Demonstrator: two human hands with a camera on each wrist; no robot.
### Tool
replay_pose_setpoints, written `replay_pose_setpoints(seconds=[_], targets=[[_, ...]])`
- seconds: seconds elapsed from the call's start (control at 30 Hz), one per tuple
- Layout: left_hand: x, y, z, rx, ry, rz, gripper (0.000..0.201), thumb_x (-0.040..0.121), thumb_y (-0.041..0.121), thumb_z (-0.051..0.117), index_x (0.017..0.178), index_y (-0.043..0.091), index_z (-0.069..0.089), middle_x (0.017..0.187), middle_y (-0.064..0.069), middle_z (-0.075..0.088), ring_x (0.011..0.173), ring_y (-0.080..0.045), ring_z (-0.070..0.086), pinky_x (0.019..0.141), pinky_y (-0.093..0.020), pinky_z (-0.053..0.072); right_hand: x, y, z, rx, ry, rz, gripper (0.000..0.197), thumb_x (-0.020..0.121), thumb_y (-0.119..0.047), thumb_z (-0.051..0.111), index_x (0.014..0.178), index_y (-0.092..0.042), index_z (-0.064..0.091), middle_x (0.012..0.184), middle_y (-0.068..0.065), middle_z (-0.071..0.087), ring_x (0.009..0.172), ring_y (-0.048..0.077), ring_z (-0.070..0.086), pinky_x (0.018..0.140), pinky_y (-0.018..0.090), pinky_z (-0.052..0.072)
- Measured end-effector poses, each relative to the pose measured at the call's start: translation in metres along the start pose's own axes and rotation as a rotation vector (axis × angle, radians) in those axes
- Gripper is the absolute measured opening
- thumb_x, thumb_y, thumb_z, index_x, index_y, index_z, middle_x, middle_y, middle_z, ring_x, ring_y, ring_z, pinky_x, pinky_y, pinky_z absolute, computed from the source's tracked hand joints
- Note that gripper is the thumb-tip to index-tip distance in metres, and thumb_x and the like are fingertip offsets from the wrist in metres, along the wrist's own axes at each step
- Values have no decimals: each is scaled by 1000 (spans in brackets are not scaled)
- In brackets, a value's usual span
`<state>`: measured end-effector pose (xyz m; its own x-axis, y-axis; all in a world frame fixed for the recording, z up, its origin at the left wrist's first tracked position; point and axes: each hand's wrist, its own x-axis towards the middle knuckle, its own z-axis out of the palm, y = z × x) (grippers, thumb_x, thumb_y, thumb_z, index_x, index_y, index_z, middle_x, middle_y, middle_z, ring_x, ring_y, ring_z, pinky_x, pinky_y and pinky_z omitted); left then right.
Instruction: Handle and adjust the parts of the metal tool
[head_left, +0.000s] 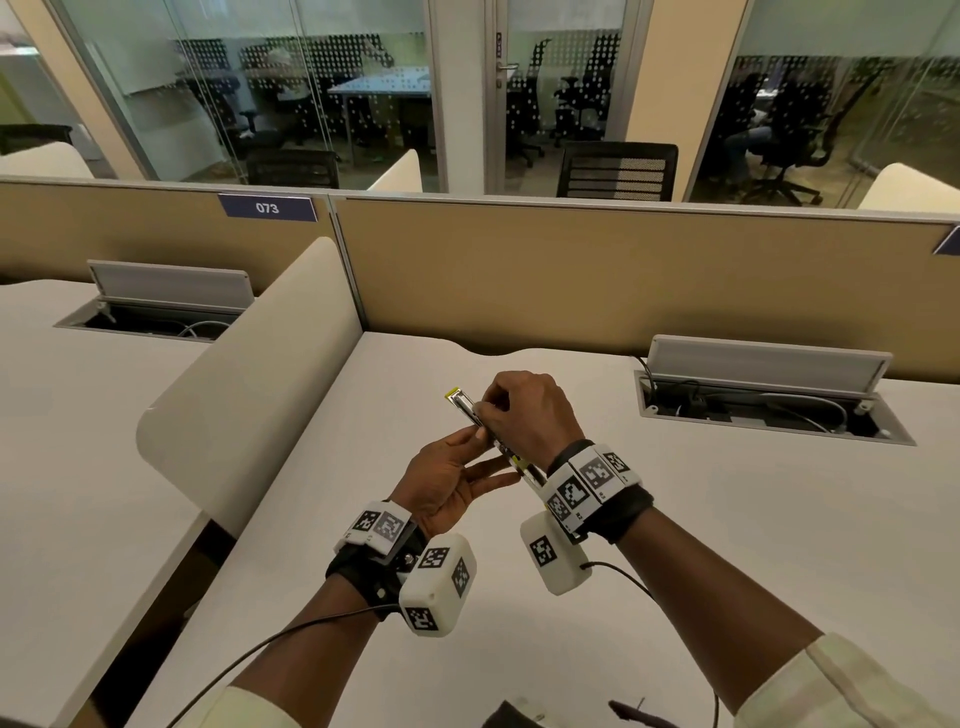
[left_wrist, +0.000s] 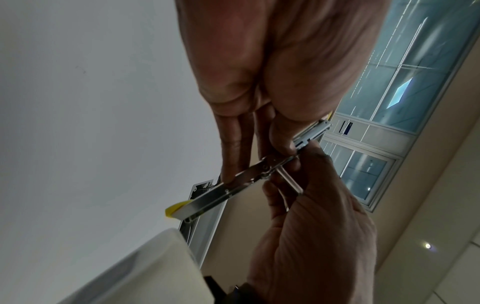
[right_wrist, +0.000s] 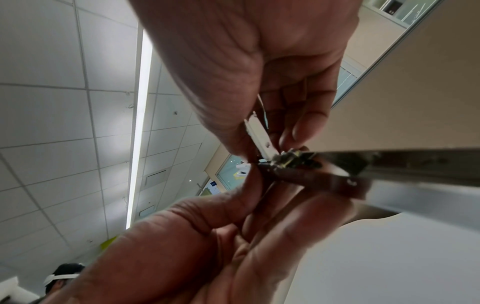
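Above the white desk (head_left: 727, 571) both hands hold a slim silver metal bar (head_left: 462, 402) with a yellow end. The bar slants from upper left down toward the right wrist. My left hand (head_left: 493, 457) pinches its middle, thumb on top and nearly straight fingers underneath. In the left wrist view the bar (left_wrist: 207, 197) crosses under the left hand (left_wrist: 255, 162), while the right hand (left_wrist: 311, 205) grips a thin metal piece (left_wrist: 288, 179) that sticks out sideways. My right hand (head_left: 488, 410) curls over the bar. The right wrist view shows its fingers (right_wrist: 298, 131) round that thin piece (right_wrist: 259, 133).
An open cable box (head_left: 769, 405) with wires is sunk into the desk at the right. A rounded cream divider (head_left: 249, 374) stands to the left, a tan partition (head_left: 571, 270) behind. Dark objects (head_left: 634, 714) lie at the near edge. Cables run from both wrists.
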<state>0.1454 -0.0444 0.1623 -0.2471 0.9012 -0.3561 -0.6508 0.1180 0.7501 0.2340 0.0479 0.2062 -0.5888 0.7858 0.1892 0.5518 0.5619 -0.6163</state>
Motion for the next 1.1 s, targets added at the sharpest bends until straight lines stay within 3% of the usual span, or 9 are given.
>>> replay_pose_setpoints(seconds=[0.23,0.37,0.5,0.63,0.73,0.8,0.93,1.03,1.1], targets=[[0,-2,-3,4,23,-20,29,97,11,47,120,1,61,126,-22,62,110,-41,62,83,-49,57,-2,-2,5,-78,14,21,23,86,-37,61,88,-15,69,85,4,72,75,20,63,65,27,47],[-2,-8,-3,-16,33,-46,27,96,10,48,118,-1,61,122,-22,61,102,-40,64,79,-46,59,-6,0,7,-139,24,5,25,85,-40,60,85,-16,70,82,3,73,75,21,65,67,32,54],[-2,-15,0,-59,45,-65,27,97,7,46,117,-3,60,128,-24,57,106,-42,62,83,-45,58,-7,1,7,-144,-2,-18,36,87,-45,58,82,-11,71,78,8,72,74,24,65,68,34,55],[-3,-18,3,-131,64,-67,25,98,7,42,112,-2,61,116,-19,64,96,-35,68,80,-40,59,-7,5,8,-67,-50,-11,42,87,-45,56,74,-8,70,72,10,70,70,25,64,67,35,54],[-3,-17,1,-186,103,-72,23,97,7,44,107,-3,62,100,-16,72,85,-32,72,76,-39,60,-6,8,8,40,-90,8,42,91,-42,54,67,-9,63,66,6,64,65,21,58,62,29,44],[-3,-14,-2,-213,122,-71,21,97,6,46,101,-5,64,89,-14,76,79,-31,74,75,-39,60,-5,11,3,135,-143,13,34,91,-37,55,70,-11,64,68,2,64,67,17,57,64,28,43],[-5,-12,-5,-228,132,-70,21,96,6,47,101,-5,65,88,-15,76,78,-31,74,72,-38,61,-5,19,-8,235,-296,-27,19,89,-20,56,92,-12,73,83,0,71,78,16,66,75,34,57],[-5,-13,-5,-218,124,-75,22,96,6,47,102,-5,65,91,-16,76,79,-31,74,73,-38,61,-6,19,-13,156,-350,-93,24,89,-14,50,94,-9,73,86,0,68,73,9,60,74,30,52],[-5,-15,-4,-216,117,-79,22,96,7,47,101,-4,65,94,-16,75,81,-33,74,78,-40,59,-6,16,-16,73,-383,-140,28,91,-15,46,93,-5,72,91,6,68,78,15,60,75,30,48]])
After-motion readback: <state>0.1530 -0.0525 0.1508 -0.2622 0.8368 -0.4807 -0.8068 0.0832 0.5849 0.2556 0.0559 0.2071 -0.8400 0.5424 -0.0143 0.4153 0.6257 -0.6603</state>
